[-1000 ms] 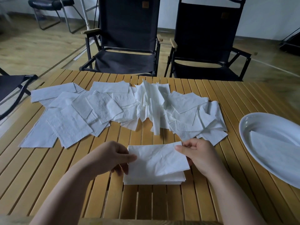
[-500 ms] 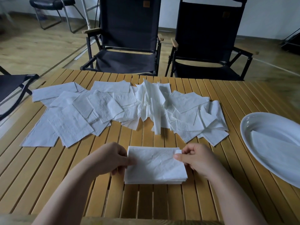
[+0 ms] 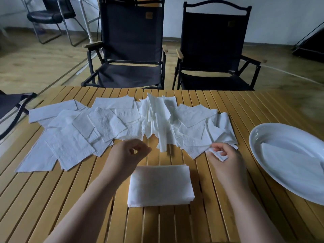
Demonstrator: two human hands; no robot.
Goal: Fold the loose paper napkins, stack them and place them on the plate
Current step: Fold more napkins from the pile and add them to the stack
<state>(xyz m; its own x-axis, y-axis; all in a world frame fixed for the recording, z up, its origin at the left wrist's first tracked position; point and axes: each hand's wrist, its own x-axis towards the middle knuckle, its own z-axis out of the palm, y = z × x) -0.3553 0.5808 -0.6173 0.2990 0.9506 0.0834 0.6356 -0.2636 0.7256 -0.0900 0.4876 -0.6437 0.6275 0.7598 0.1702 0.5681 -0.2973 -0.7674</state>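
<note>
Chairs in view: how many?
4: two black folding chairs side by side across the table, a metal-legged chair far back left, and part of one at the left edge. Others may be out of frame.

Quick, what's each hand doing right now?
Left hand: fingers curled, holding nothing.
Right hand: pinching a loose napkin at the pile's near edge.

We find bare table [image 3: 52,199] left of the stack [image 3: 160,185], and an open strip between the stack and the plate [image 3: 259,137]. Loose napkins [image 3: 78,137] cover the far side, and two chairs [image 3: 131,41] stand beyond the edge.
</note>
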